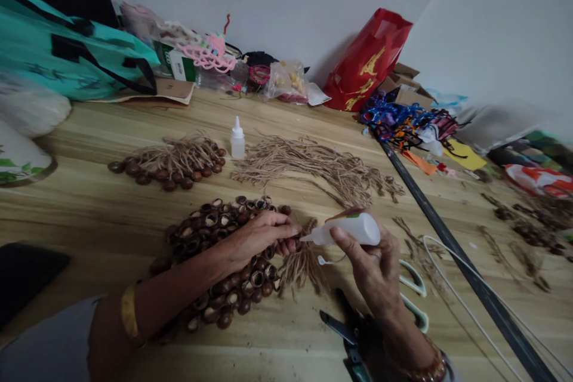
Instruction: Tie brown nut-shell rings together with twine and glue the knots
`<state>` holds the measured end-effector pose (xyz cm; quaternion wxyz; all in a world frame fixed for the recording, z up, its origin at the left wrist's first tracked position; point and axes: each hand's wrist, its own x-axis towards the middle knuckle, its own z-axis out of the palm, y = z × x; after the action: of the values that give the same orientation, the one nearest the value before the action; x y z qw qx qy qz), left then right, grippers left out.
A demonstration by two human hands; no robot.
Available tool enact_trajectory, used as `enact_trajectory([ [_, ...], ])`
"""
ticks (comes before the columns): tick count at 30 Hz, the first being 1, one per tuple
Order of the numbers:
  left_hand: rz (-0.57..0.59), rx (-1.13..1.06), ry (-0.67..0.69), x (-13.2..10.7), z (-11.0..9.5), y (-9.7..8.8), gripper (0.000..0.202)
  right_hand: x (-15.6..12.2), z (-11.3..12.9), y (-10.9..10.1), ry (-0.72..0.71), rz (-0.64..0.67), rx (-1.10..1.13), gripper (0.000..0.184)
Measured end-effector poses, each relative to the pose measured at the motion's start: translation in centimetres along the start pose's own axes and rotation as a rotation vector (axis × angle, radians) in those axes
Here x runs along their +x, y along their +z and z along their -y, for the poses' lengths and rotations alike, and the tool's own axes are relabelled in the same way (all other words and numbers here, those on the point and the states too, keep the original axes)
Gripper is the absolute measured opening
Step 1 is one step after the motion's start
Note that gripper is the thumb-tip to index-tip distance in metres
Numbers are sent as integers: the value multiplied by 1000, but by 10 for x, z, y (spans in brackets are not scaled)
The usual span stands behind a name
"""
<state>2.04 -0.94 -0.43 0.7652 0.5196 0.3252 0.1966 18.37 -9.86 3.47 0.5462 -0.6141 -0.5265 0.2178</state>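
My right hand is wrapped round a white squeeze bottle, tilted so its nozzle points left. The nozzle tip is right at the fingertips of my left hand. Those fingers are pinched together on something small that they mostly hide. Under my left hand and forearm spreads a pile of brown nut shells, many with their hollow sides up. A bunch of twine pieces lies just below the nozzle. The bottle's small white cap dangles beside it.
Behind lie nuts with twine attached, a small upright dropper bottle and a heap of twine. Dark-handled pliers and pale-handled scissors sit near my right wrist. A white cable crosses the right side.
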Motion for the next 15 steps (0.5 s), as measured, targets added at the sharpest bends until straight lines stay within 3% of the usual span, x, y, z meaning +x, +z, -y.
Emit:
enact_trajectory([
  [6, 29, 12, 19, 1, 1, -2, 26, 2, -4, 0, 57, -156, 0, 24],
  [15, 17, 62, 29, 0, 0, -1, 24, 2, -3, 2, 70, -48, 68, 21],
])
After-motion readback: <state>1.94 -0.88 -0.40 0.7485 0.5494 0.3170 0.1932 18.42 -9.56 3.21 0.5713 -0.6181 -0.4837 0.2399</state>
